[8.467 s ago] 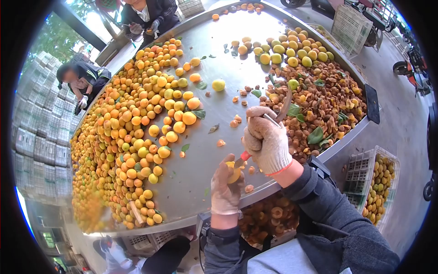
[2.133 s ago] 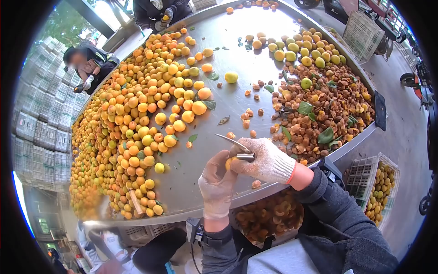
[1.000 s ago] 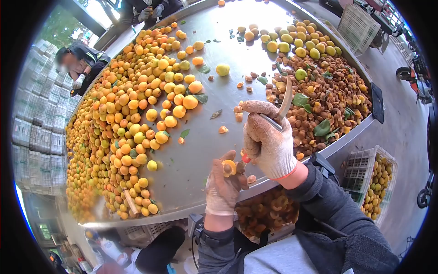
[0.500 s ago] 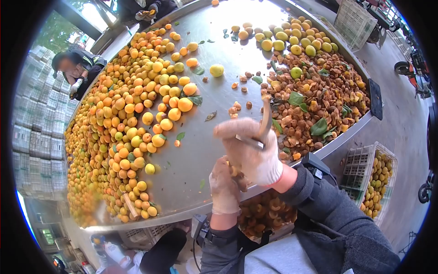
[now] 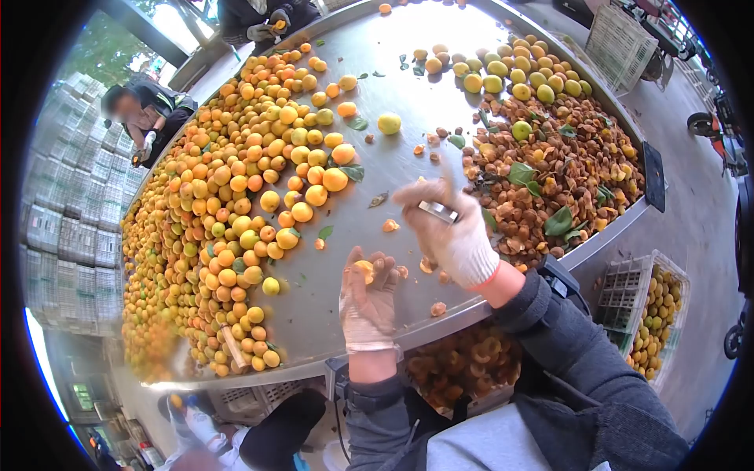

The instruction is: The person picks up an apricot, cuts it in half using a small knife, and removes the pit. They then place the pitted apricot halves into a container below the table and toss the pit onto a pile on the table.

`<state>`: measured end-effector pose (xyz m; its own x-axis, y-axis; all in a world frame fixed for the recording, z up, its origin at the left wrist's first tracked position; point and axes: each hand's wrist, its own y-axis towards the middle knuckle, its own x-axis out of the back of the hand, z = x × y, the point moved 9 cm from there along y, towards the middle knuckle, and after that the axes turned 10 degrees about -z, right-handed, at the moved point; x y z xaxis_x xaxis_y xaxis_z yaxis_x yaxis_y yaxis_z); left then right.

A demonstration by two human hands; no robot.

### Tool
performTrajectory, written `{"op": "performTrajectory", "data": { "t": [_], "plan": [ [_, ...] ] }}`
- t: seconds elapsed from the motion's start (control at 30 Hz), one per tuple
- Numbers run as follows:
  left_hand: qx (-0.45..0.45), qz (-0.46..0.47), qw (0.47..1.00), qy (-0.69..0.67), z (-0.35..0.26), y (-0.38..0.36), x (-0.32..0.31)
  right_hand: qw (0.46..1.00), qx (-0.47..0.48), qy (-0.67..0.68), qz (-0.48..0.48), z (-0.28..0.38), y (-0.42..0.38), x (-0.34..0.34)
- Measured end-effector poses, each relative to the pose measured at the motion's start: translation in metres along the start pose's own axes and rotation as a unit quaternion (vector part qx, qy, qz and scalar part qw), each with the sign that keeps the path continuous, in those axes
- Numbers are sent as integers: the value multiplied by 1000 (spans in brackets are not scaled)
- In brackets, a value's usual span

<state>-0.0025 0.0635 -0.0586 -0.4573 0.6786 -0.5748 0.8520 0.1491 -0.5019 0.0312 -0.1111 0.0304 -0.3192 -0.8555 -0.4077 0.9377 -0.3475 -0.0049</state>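
Near the table's front edge, my left hand (image 5: pixel 369 306), in a stained white glove, holds an orange apricot piece (image 5: pixel 364 272) between thumb and fingers. To the right and a little higher, my gloved right hand (image 5: pixel 455 239) is closed around a small hand tool (image 5: pixel 438 211) with a metal part showing; its upper end is smeared by motion. Small apricot scraps (image 5: pixel 437 309) lie on the metal table (image 5: pixel 314 314) around both hands. Whole apricots (image 5: pixel 236 204) are heaped to the left. At the right is a pile of brown stones and torn apricot flesh (image 5: pixel 542 180).
Greener apricots (image 5: pixel 542 74) sit at the back right. A crate of apricot halves (image 5: pixel 463 365) stands below the front edge, a white crate of fruit (image 5: pixel 648 314) at the right. People work at the left (image 5: pixel 145 118), far end (image 5: pixel 267 20) and lower left (image 5: pixel 204 432).
My hands have moved apart: the left now lower and left with the apricot piece showing, the right slightly up and right with the tool. The whole view has shifted a little.
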Motion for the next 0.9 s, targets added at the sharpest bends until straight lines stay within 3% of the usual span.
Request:
{"op": "performTrajectory", "data": {
  "t": [0.03, 0.07, 0.1, 0.17, 0.2, 0.33, 0.4, 0.43, 0.5, 0.6, 0.73, 0.77, 0.83, 0.87, 0.9],
  "plan": [
    [-3, 1, 1000, -2, -2, 3, 3, 972, 176, -144, 61, 23, -10, -16],
    [11, 32, 999, -25, -1, 5, 5, 966, 68, -198, 152, 4, -18, -24],
    [25, 63, 997, -47, -1, 4, -2, 966, 70, -198, 152, 2, -22, -24],
    [47, 46, 997, -31, 0, -1, -2, 849, 219, -390, 282, -1, -48, -48],
    [68, 28, 997, -15, 3, -3, -1, 816, 181, -455, 306, -3, -51, -51],
    [66, 53, 995, 58, 10, -1, 7, 807, 224, -451, 307, -18, -47, -47],
    [19, 62, 985, 159, 5, -6, 4, 860, 231, -356, 284, -14, -43, -42],
    [20, 62, 985, 160, 5, -10, 1, 861, 230, -356, 282, -13, -41, -41],
    [-53, 41, 984, 164, -8, -17, -7, 854, 191, -426, 228, -13, -26, -31],
    [-62, 60, 966, 244, -23, -30, -9, 880, 146, -435, 122, 2, -3, -8],
    [31, 259, 889, 376, 5, -99, -35, 896, 68, -430, 88, 15, 4, -2],
    [-62, 357, 785, 502, 6, -117, -45, 909, 65, -403, 81, 13, 4, 0],
    [-300, 388, 657, 572, -22, -139, -73, 899, 89, -420, 89, 17, 4, -1],
    [-208, 274, 799, 493, -37, -110, -45, 899, 89, -418, 92, 17, 3, -2],
    [-106, 150, 903, 389, -49, -78, -5, 906, 91, -404, 94, 19, 2, -2]
  ]
}}
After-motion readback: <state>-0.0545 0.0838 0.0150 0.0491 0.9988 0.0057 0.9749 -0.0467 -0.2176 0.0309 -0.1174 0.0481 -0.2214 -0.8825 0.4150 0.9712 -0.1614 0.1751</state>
